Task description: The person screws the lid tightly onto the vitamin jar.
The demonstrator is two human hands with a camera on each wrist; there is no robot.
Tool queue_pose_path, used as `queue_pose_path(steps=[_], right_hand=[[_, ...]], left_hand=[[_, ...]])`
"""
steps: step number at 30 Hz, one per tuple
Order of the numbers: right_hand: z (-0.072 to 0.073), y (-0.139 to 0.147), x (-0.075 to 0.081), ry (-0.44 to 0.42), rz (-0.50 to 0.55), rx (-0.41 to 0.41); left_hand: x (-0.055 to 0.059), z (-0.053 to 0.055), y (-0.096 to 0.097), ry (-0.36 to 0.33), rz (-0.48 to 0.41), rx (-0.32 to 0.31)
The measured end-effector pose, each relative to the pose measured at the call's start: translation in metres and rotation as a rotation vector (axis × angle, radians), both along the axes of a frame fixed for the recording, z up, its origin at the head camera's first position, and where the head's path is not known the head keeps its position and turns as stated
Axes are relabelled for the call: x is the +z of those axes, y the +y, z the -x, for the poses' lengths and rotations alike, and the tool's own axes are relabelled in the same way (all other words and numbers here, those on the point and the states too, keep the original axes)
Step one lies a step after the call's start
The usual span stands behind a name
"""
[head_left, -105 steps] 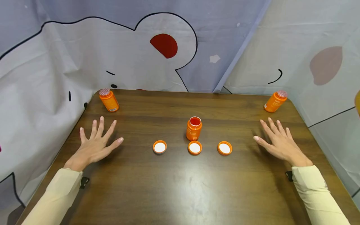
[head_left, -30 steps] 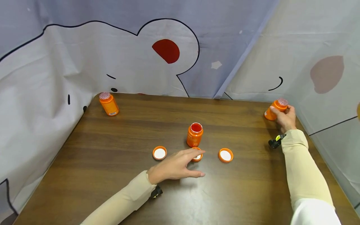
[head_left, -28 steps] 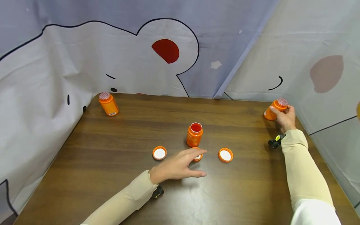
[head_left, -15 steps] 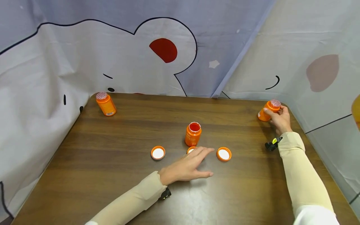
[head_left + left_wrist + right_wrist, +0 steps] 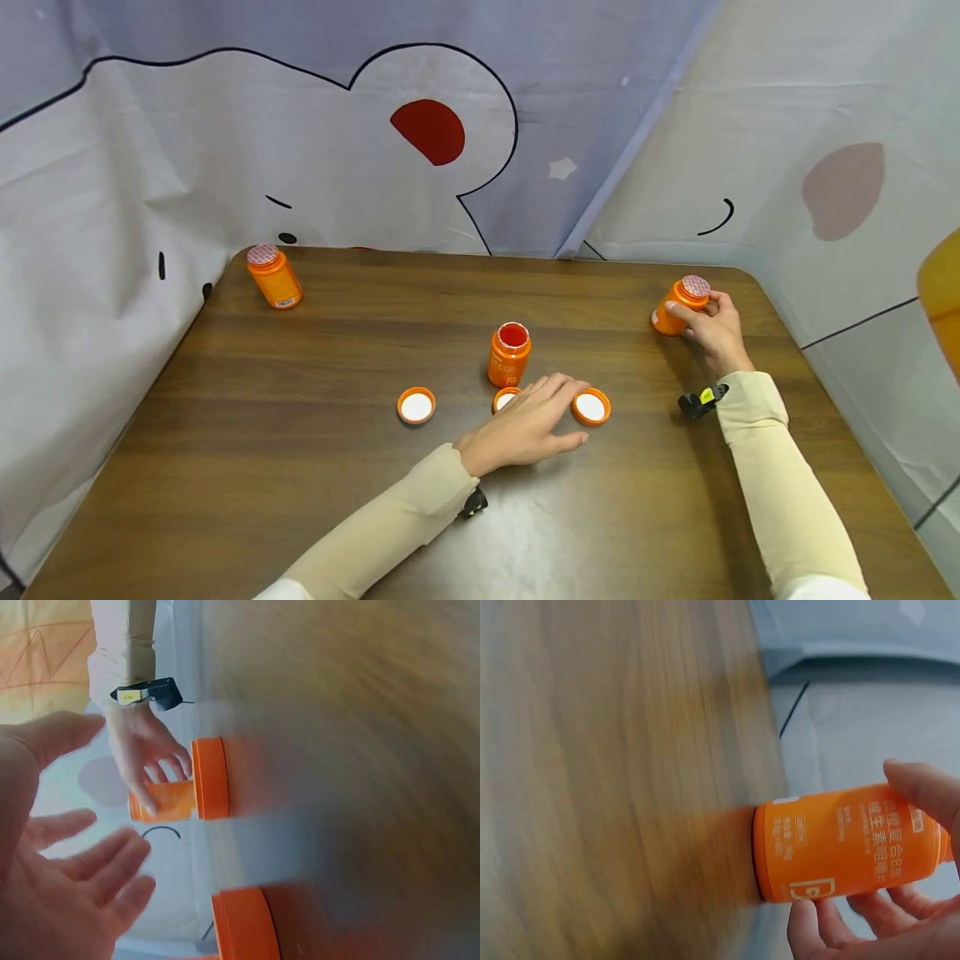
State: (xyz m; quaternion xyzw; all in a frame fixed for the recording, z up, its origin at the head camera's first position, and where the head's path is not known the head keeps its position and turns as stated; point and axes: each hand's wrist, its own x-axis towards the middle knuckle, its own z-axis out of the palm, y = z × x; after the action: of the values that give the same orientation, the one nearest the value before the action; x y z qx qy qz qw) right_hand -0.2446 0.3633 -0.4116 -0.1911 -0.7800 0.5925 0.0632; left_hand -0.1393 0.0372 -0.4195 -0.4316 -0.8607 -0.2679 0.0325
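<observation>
My right hand grips an orange pill bottle with a patterned seal over its mouth. In the right wrist view the thumb and fingers hold the bottle from both sides, close over the table. My left hand reaches over the middle of the table with fingers extended and thumb apart, holding nothing. Its fingertips are beside the right-hand orange cap, whose white inside faces up. The hand partly hides the middle cap. In the left wrist view the cap stands beyond the fingers.
An uncapped orange bottle with a torn seal rim stands behind the middle cap. Another cap lies to the left. A sealed bottle stands at the back left corner of the wooden table. Printed cloth hangs behind the table.
From lying spread at the sides, my right hand took hold of the right bottle and brings it leftward and nearer. My left hand has come to the middle and slid right toward the right-hand cap.
</observation>
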Motion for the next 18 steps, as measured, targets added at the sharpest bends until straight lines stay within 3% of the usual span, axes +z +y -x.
queue_pose_path(steps=[7, 12, 18], right_hand=[[-0.005, -0.029, -0.006, 0.006, -0.062, 0.011], [-0.012, -0.044, -0.005, 0.046, -0.184, 0.064], [-0.02, -0.064, -0.004, 0.045, -0.226, 0.143]], left_hand=[[0.003, 0.002, 0.021, 0.016, 0.094, 0.138], [0.001, 0.005, 0.033, -0.011, 0.159, 0.183], [-0.004, 0.009, 0.044, -0.054, 0.212, 0.224]])
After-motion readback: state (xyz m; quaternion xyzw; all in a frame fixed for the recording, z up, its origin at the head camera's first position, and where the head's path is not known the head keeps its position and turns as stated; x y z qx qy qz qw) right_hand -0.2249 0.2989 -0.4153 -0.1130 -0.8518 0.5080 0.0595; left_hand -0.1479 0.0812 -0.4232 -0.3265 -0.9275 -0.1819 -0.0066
